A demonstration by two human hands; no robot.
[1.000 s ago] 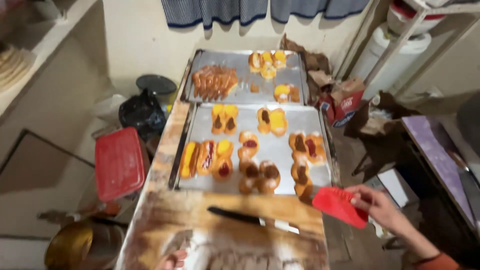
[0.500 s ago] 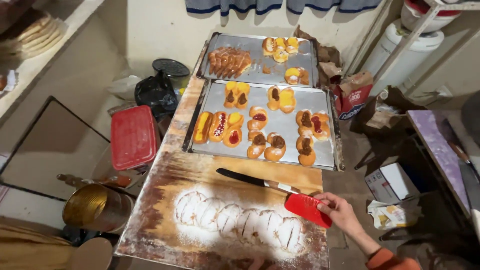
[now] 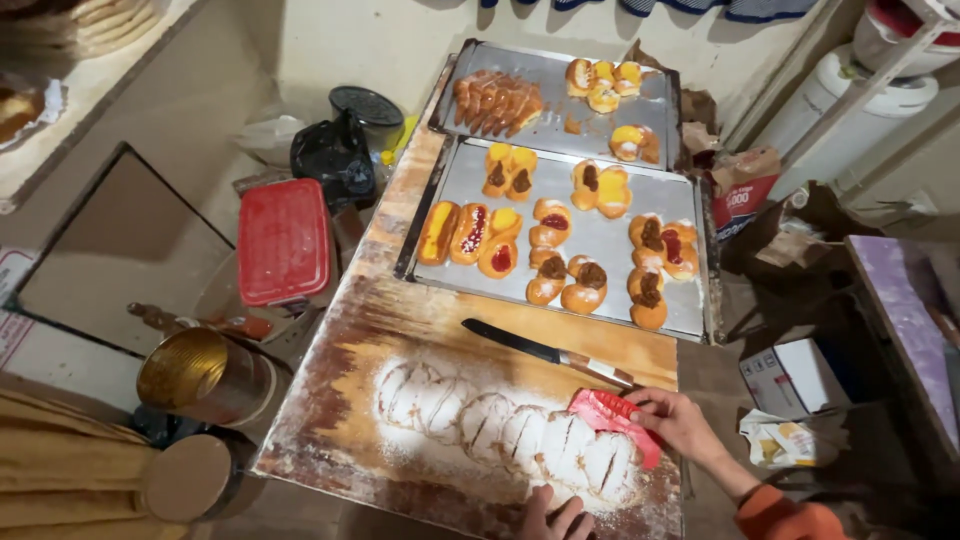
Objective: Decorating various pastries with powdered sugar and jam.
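A floured row of scored dough pieces was observed on the wooden board, just left of the right-hand fingers and directly above the left-hand fingertips. The left hand was seen only partly at the bottom edge, fingers loosely curled at the board's rim; whether anything was held could not be told. A black-handled knife lay ungripped just above the right-hand fingers. The right hand was closed around a red plastic scraper, its edge touching the rightmost dough piece. Beyond the fingers, two metal trays of filled pastries were noted. Judged: the dough was already cut into portions, shaping and filling were still outstanding, and tray space remained.
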